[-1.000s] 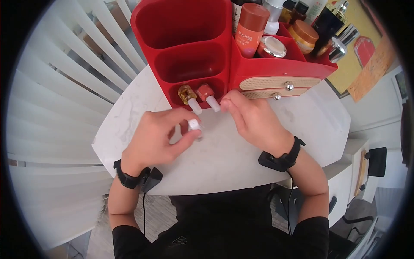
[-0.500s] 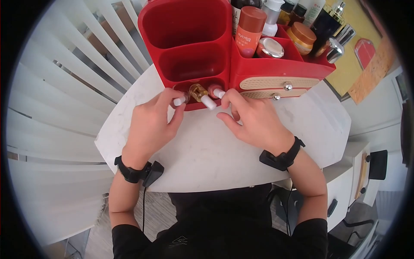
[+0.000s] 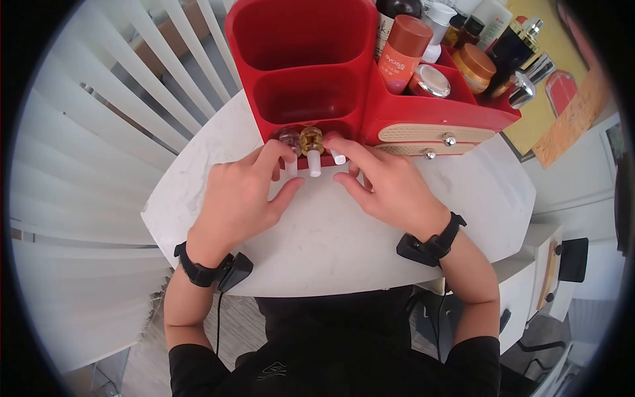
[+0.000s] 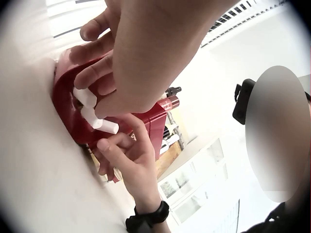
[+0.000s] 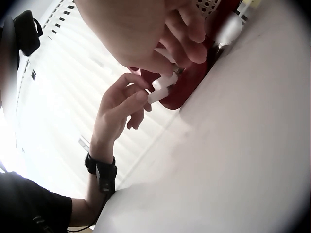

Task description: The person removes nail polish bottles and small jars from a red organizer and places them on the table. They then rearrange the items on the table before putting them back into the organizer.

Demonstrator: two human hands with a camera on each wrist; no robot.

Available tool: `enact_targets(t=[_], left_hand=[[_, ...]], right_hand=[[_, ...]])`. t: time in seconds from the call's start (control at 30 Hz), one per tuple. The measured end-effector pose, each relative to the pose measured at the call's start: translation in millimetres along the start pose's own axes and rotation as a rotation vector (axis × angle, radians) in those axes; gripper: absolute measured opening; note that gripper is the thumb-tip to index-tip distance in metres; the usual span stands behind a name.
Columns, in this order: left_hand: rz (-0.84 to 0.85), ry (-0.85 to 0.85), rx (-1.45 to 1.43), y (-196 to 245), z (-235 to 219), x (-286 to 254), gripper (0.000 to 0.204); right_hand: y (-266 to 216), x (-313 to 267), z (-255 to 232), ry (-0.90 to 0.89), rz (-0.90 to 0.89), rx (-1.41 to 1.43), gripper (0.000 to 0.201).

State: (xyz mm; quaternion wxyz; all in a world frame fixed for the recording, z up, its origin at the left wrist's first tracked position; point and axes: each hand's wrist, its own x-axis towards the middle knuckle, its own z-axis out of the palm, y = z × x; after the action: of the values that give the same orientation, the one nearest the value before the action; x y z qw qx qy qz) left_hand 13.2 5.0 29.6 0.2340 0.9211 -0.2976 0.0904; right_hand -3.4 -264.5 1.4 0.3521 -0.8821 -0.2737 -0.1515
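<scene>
Bottles: three small bottles with pale caps sit side by side in the front compartment of the red organizer [image 3: 243, 73]: the clear bottle [image 3: 289, 137] on the left, the gold bottle [image 3: 311, 140] in the middle, the red bottle [image 3: 338, 158] on the right, partly hidden by a finger
Lean: all three are tilted, caps pointing out over the front rim towards the person
Left grip [image 3: 238, 198]: index finger bent down at the clear bottle's cap, thumb apart from it, no clamp seen; whether a fingertip touches the cap, I cannot tell
Right grip [image 3: 397, 188]: index finger reaching over the red bottle, thumb well away from the index, so the digits stand apart rather than closed on the cap
Drawer unit [image 3: 433, 109]: stands just to the right of the organizer, with cosmetics in its top
Table [image 3: 317, 245]: carries both red units
Done: all three bottles are inside the front compartment, in one row, the gold one between the others
Left: judging by the fingers at the two outer bottles, little beyond a small nudge to even the row and drawing both hands away
</scene>
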Motion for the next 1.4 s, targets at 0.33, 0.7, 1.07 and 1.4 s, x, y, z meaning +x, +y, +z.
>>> enact_targets(t=[0.33,0.7,1.07,1.4], left_hand=[[0.036,-0.097,-0.058,-7,6,1,0.033],[0.101,0.067,-0.094,-17,9,5,0.03],[0.079,0.217,-0.18,-8,-8,3,0.02],[0.129,-0.128,-0.227,-6,-7,-1,0.019]], right_hand=[[-1,9,5,0.099,-0.098,-0.154,0.026],[-31,-3,-4,-0.003,-0.042,0.231,0.025],[-17,6,-3,-0.204,0.097,0.327,0.036],[-4,17,22,-0.104,0.025,0.112,0.035]])
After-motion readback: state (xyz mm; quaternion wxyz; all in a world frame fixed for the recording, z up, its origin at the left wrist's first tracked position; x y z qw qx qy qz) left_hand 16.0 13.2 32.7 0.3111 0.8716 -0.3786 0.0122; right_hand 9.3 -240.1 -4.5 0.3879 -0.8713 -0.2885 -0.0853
